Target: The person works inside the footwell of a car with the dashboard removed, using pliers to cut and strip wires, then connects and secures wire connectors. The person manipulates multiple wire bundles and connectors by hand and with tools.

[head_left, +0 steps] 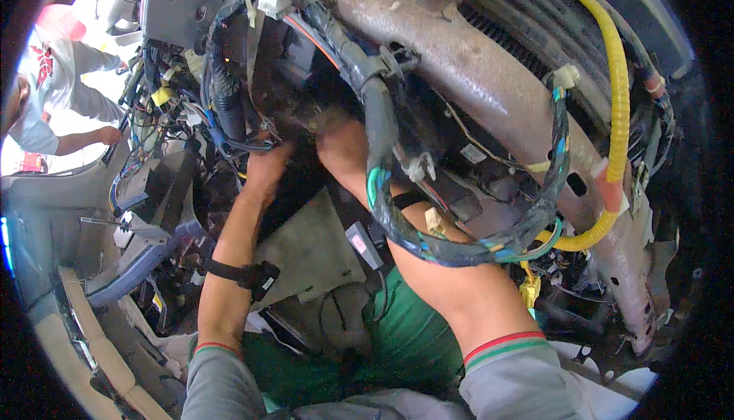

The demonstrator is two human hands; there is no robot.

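My left hand (269, 162) reaches up into the dark space under a stripped vehicle dashboard, beside a bundle of thin wires (260, 143). Its fingers are lost in shadow, so what they touch is unclear. Close by on the right, my right hand (342, 147) reaches into the same space; its fingers are smeared by motion and partly hidden. A thick black-taped wiring harness (378, 118) hangs in front of my right forearm and loops over it. Left of my hands runs a black corrugated hose (226, 107).
A brown metal crossbeam (474, 68) spans the upper right, with a yellow corrugated conduit (618, 76) beyond it. Loose wires and connectors (164, 97) hang at left. A small grey box with a cord (362, 244) lies between my forearms. Another person (69, 107) stands outside at upper left.
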